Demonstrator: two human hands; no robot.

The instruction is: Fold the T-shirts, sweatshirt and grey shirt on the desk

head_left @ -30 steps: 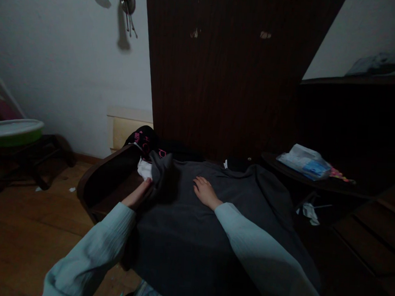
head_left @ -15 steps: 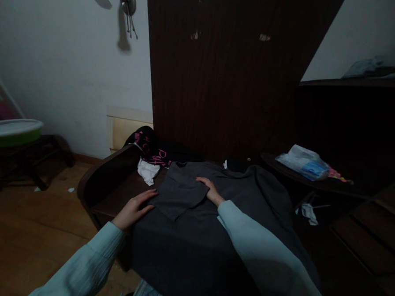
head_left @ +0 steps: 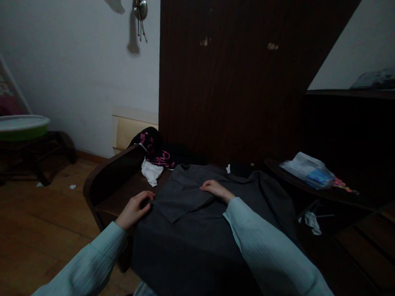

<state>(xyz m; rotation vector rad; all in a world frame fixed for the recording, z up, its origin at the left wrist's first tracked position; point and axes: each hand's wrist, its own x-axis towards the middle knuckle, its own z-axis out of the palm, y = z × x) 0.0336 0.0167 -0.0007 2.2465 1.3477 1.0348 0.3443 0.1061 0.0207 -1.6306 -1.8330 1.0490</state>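
A dark grey garment (head_left: 193,236) lies spread over a low dark wooden table (head_left: 115,192). One sleeve (head_left: 181,198) is folded inward across the garment's body. My left hand (head_left: 135,209) rests at the garment's left edge, fingers curled and pinching the fabric by the folded sleeve. My right hand (head_left: 215,189) lies flat on the garment at the far end of the folded sleeve, fingers stretched out. Both arms wear pale blue sleeves.
Beyond the garment lie a white cloth (head_left: 151,172) and a black cloth with pink print (head_left: 154,148). A dark wooden panel (head_left: 230,79) stands behind. A plastic packet (head_left: 307,170) lies on a dark surface at right. A green basin (head_left: 16,127) sits on a stool at left.
The left sleeve, lifted a second ago by my left hand, now lies folded flat across the garment. My left hand's fingers have curled at the edge; my right hand slid slightly farther away.
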